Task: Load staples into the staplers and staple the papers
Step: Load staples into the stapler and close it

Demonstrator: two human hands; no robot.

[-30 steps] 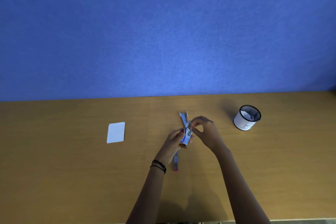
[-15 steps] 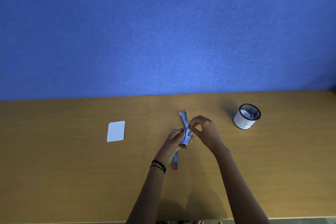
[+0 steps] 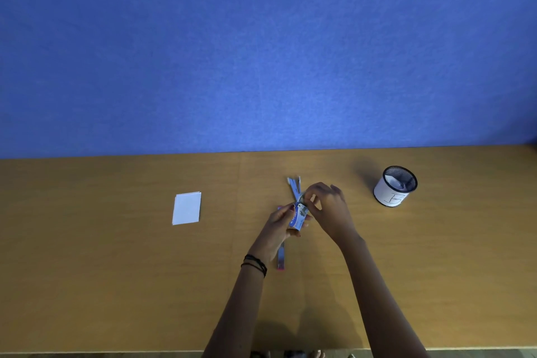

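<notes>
My left hand point(image 3: 277, 225) is curled round a small blue-and-white staple box point(image 3: 298, 217), holding it just above the table point(image 3: 116, 270), open end turned away from me. My right hand point(image 3: 329, 209) meets it from the other side. Its thumb and forefinger are pinched together at the box's top end and the other fingers are spread loosely above. Whether a strip of staples sits between those fingertips is too small to make out.

Under both hands the blue stapler point(image 3: 295, 186) lies on the table, long and thin. One part pokes out beyond my fingers toward the blue wall point(image 3: 261, 52), and a pink-tipped end point(image 3: 281, 261) shows beside my left wrist, pointing back at me. My hands hide the middle, so I cannot tell whether this is one stapler laid open or two pieces.

The papers point(image 3: 186, 208) lie in a small white stack well off to the left, flat on the table and apart from everything else. To the right, near the wall, stands a white cup point(image 3: 393, 195) with a black mesh rim and a mark drawn on its side. Dark bands point(image 3: 255, 264) circle my left wrist.
</notes>
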